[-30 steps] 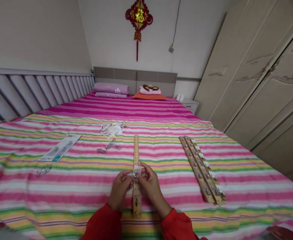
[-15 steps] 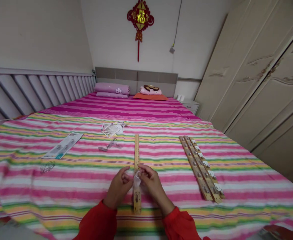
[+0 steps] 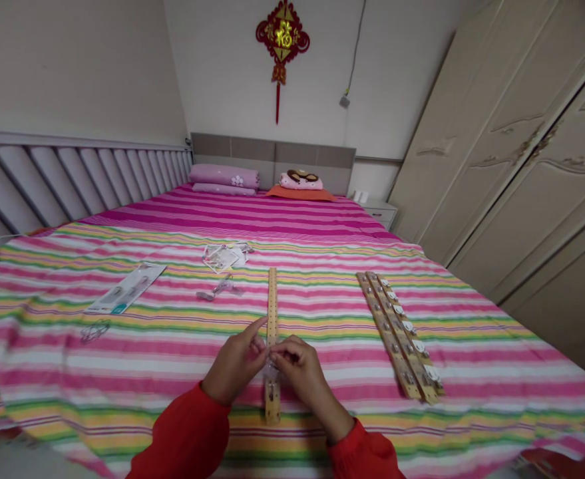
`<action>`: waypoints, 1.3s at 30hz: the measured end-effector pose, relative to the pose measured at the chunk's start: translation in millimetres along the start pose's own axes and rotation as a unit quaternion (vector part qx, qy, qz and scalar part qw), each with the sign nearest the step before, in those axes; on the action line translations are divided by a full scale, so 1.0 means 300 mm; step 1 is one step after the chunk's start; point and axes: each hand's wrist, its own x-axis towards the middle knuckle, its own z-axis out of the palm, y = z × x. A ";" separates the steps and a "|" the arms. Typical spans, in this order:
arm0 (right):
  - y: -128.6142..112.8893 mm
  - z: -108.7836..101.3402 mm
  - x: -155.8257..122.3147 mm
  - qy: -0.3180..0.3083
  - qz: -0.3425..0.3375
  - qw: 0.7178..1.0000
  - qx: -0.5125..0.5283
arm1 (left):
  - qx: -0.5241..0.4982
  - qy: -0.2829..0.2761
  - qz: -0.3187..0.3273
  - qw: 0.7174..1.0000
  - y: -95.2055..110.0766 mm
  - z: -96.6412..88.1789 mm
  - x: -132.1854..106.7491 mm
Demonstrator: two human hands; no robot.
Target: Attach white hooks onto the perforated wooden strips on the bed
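Observation:
My right hand pinches a small clear plastic bag between thumb and fingers. My left hand meets it there, its thumb and curled fingers at the bag's upper edge and its index finger pointing forward. What the bag holds is too small to make out. Beneath the hands a narrow wooden strip with rows of holes lies lengthwise on the striped sheet. A small metal fitting sits near the strip's close end. The fingers partly hide the strip's middle.
To the right lie several wooden strips bearing metal fittings, the outermost with white pieces. Ahead on the left are a pile of small cards and some clear packets. Further left lie a blister pack and thin wire pieces.
My left hand has come in against the bag, and both hands' fingertips now meet over the strip. The bag is lower and more covered by fingers.

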 end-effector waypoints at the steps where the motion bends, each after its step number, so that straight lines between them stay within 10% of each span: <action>1: -0.002 0.001 0.000 -0.004 0.010 1.000 0.006 | -0.011 -0.002 -0.001 1.000 0.004 0.005 0.000; 18: 0.143 0.004 0.173 0.054 0.147 0.977 0.143 | -0.175 0.092 -0.073 0.978 -0.163 0.075 0.139; 39: 0.294 0.036 0.230 0.102 0.148 0.979 0.097 | -0.142 0.144 -0.094 0.975 -0.316 0.129 0.241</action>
